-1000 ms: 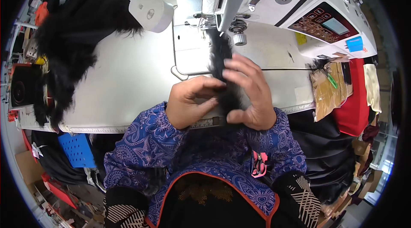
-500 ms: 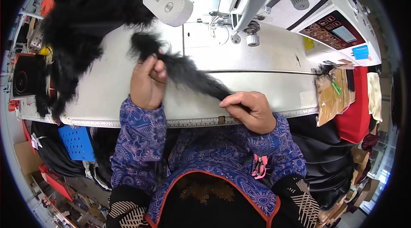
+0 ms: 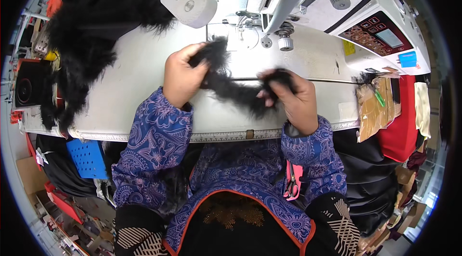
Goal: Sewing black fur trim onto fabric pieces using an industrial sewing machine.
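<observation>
A strip of black fur (image 3: pixel 233 90) hangs slack between my hands, sagging in the middle over the white sewing table (image 3: pixel 139 63). My left hand (image 3: pixel 185 74) is closed on one end, with a tuft standing up past the fingers. At the other end, my right hand (image 3: pixel 296 99) grips the strip with its fingers curled round it, slightly blurred. Just beyond the strip is the needle area (image 3: pixel 248 34) of a white sewing machine (image 3: pixel 308 10). Part of the strip is hidden in my fingers.
Black fur-trimmed fabric (image 3: pixel 82 58) covers the table's left side. A control panel (image 3: pixel 375 37) sits on the machine at right. Brown plastic packaging (image 3: pixel 378 107) with a green tool (image 3: pixel 379 98) lies at the right end. A measuring tape (image 3: pixel 216 136) runs along the front edge.
The strip was stretched straight and now sags. My left hand has moved right, toward the needle area; my right hand has moved slightly right and away from me, its fingers curled round the fur.
</observation>
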The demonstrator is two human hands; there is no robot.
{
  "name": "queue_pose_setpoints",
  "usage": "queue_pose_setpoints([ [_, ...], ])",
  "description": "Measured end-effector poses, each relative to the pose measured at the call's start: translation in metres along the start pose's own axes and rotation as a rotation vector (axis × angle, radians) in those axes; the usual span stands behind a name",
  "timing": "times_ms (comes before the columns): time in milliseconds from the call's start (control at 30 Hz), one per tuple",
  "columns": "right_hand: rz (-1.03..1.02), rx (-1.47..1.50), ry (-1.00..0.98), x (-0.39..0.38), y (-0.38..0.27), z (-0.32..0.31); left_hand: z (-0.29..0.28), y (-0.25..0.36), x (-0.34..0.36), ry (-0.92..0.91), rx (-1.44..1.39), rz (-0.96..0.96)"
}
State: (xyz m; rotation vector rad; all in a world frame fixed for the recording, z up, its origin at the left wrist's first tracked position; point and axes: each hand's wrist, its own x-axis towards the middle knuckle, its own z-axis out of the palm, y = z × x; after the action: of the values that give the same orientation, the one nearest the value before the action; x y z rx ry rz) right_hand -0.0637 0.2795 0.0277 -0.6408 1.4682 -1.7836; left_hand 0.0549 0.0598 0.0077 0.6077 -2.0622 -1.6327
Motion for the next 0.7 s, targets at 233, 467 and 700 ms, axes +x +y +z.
queue_pose_setpoints([
  [233,-0.566,-1.009,-0.029,0.049,-0.002,-0.002,0.015,0.002,0.015,0.000,0.348,0.323],
  [467,-0.663,-1.033,-0.086,0.069,0.006,-0.004,0.008,0.000,0.028,-0.125,0.521,0.557],
  [700,-0.669,-1.062,-0.097,0.077,0.010,-0.004,0.014,-0.003,0.031,-0.126,0.508,0.593],
])
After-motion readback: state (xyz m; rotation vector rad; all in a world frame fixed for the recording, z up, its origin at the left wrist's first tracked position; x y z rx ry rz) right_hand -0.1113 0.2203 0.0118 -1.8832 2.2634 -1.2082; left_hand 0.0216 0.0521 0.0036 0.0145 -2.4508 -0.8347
